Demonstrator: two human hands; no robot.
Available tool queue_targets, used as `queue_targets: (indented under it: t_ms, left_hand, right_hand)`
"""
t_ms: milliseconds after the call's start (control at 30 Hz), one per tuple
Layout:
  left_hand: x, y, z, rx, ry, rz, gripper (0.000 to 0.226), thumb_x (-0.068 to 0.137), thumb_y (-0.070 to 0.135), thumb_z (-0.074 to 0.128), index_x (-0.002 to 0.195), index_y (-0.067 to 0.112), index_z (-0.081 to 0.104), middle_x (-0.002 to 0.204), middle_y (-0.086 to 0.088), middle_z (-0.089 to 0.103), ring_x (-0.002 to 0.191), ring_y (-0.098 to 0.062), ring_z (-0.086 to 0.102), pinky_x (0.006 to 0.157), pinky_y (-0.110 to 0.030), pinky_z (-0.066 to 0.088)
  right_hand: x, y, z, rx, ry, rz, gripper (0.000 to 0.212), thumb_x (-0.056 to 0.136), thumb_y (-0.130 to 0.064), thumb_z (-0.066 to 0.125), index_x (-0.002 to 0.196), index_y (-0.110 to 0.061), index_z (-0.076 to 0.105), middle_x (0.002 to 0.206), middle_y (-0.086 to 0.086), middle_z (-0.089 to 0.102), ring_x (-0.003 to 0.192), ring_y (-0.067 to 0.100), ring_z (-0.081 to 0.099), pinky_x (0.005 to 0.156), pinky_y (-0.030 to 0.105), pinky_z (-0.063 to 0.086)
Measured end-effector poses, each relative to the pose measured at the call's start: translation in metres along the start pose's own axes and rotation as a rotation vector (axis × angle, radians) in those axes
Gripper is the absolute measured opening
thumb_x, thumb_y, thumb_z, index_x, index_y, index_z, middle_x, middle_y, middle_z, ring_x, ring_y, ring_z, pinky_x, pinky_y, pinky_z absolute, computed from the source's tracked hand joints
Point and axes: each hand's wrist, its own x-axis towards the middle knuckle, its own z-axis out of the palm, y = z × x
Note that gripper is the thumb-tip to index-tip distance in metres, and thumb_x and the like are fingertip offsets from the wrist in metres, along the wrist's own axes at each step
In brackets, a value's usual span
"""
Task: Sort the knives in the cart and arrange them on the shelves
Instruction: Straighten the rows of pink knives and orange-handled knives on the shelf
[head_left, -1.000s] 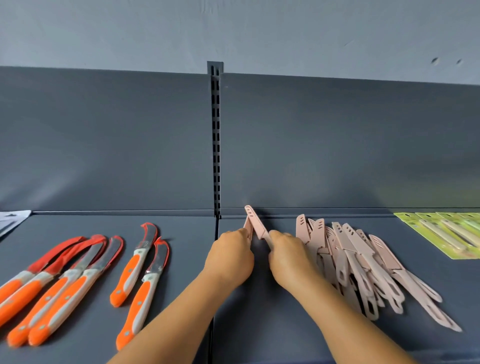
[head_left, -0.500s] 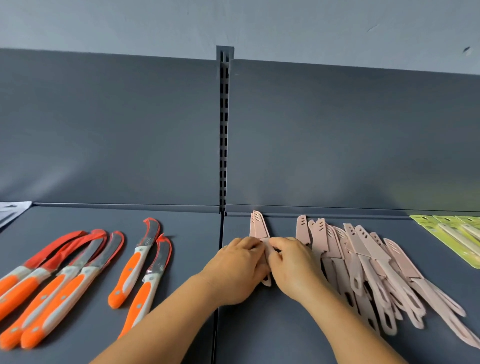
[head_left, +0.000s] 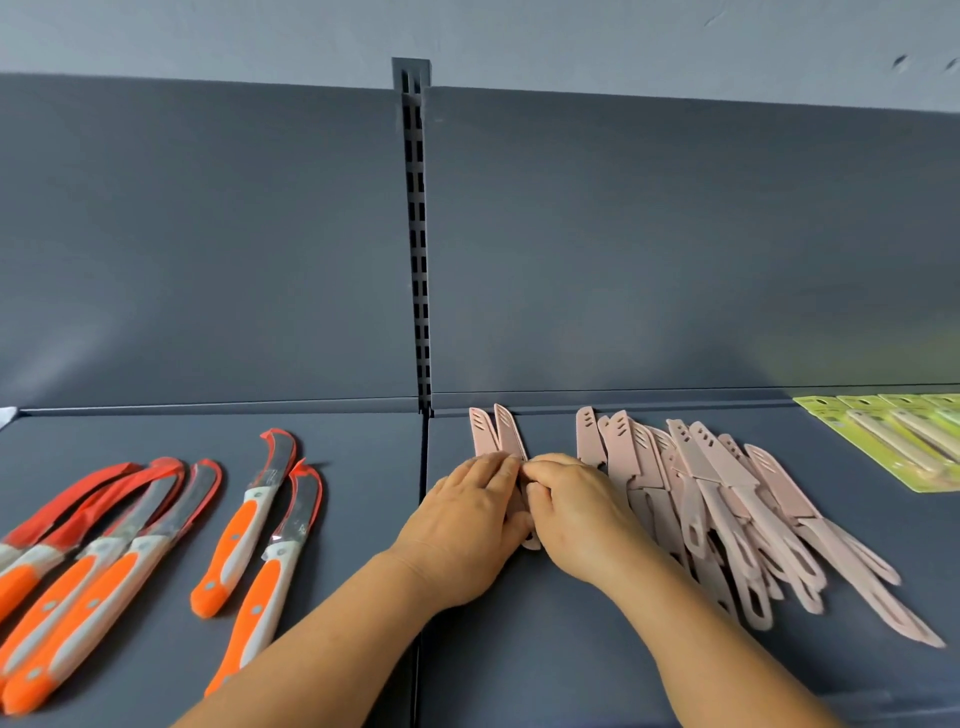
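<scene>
At frame centre, the left hand (head_left: 467, 519) and right hand (head_left: 576, 512) rest on two sheathed pink knives (head_left: 496, 434) lying on the dark shelf (head_left: 332, 441), fingers (head_left: 496, 465) pressed together flat. The pink knife pile (head_left: 727, 499) lies just right.

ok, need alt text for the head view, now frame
Two hands, left and right, rest on two pink sheathed knives lying side by side on a dark grey shelf. A loose pile of pink knives lies to their right, orange-handled curved knives to the left, and green carded packs at far right.
</scene>
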Motion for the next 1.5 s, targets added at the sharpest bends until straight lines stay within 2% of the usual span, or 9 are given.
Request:
queue_targets:
  t_ms: [133,433,600,767,867,1000,1133,1333,1500]
  left_hand:
    - [0.001,-0.003,0.003,-0.026,-0.011,0.011,0.057,0.100,0.043,0.030,0.151,0.022,0.015,0.157,0.009,0.016,0.143,-0.009,0.012,0.116,-0.026,0.014]
    - [0.000,-0.007,-0.001,-0.196,-0.024,0.034,0.047,0.099,0.034,0.040,0.144,0.022,0.034,0.149,0.014,0.025,0.125,-0.016,0.045,0.103,-0.022,0.034]
    - [0.001,-0.011,-0.003,-0.228,-0.038,0.035,0.045,0.098,0.029,0.044,0.141,0.018,0.038,0.143,0.007,0.027,0.119,-0.015,0.049,0.094,-0.010,0.030]
    - [0.001,-0.012,-0.003,-0.225,-0.062,0.001,0.040,0.098,0.030,0.044,0.136,0.019,0.041,0.146,0.006,0.020,0.110,-0.019,0.054,0.086,-0.013,0.032]
    - [0.001,-0.012,-0.004,-0.218,-0.061,0.006,0.044,0.098,0.030,0.042,0.141,0.022,0.035,0.150,0.007,0.019,0.118,-0.020,0.050,0.094,-0.017,0.034]
    - [0.003,-0.005,-0.005,-0.165,-0.006,0.043,0.048,0.100,0.031,0.037,0.146,0.024,0.029,0.155,0.008,0.018,0.132,-0.025,0.039,0.107,-0.031,0.034]
    - [0.003,0.002,-0.001,-0.103,-0.059,0.073,0.053,0.097,0.045,0.038,0.146,0.024,0.032,0.155,0.008,0.017,0.135,-0.024,0.035,0.109,-0.033,0.032]
    - [0.002,0.005,0.001,-0.096,-0.109,0.044,0.058,0.095,0.050,0.043,0.145,0.023,0.033,0.154,0.009,0.022,0.135,-0.021,0.036,0.107,-0.032,0.034]
    - [0.002,0.006,0.001,-0.105,-0.103,0.036,0.058,0.094,0.050,0.045,0.143,0.021,0.035,0.152,0.009,0.024,0.132,-0.019,0.038,0.105,-0.032,0.036]
  right_hand:
    - [-0.001,-0.001,0.000,-0.023,-0.008,0.012,0.035,0.098,-0.014,0.034,0.119,-0.018,0.061,0.121,-0.003,0.057,0.109,0.019,0.052,0.092,0.029,0.045]
    - [-0.004,0.002,0.000,0.012,0.019,0.005,0.034,0.095,-0.014,0.041,0.120,-0.020,0.062,0.123,-0.006,0.059,0.112,0.016,0.052,0.094,0.026,0.042]
    - [-0.005,0.003,-0.002,0.016,0.001,0.018,0.036,0.095,-0.011,0.042,0.123,-0.022,0.060,0.125,-0.006,0.058,0.112,0.015,0.053,0.094,0.026,0.043]
    - [-0.005,0.001,-0.002,-0.004,-0.001,0.024,0.034,0.094,-0.010,0.041,0.119,-0.021,0.062,0.120,-0.004,0.059,0.108,0.017,0.054,0.089,0.026,0.044]
    - [-0.006,-0.001,-0.003,-0.009,-0.011,0.027,0.032,0.095,-0.012,0.041,0.118,-0.021,0.062,0.119,-0.005,0.059,0.108,0.018,0.054,0.090,0.027,0.045]
    - [-0.006,0.002,-0.012,-0.092,0.073,0.116,0.030,0.096,-0.021,0.043,0.122,-0.018,0.057,0.127,-0.002,0.055,0.117,0.020,0.049,0.094,0.032,0.043]
    - [-0.012,0.008,-0.016,-0.318,-0.046,0.229,0.029,0.095,-0.031,0.045,0.118,-0.015,0.054,0.124,0.006,0.050,0.118,0.026,0.041,0.093,0.036,0.039]
    - [-0.009,0.004,-0.014,-0.387,-0.051,0.253,0.022,0.089,-0.016,0.055,0.111,-0.015,0.053,0.116,0.006,0.050,0.112,0.027,0.046,0.072,0.032,0.036]
    - [-0.001,-0.002,-0.016,-0.450,-0.017,0.278,0.042,0.084,-0.003,0.054,0.124,-0.014,0.051,0.110,0.010,0.058,0.103,0.029,0.056,0.066,0.031,0.037]
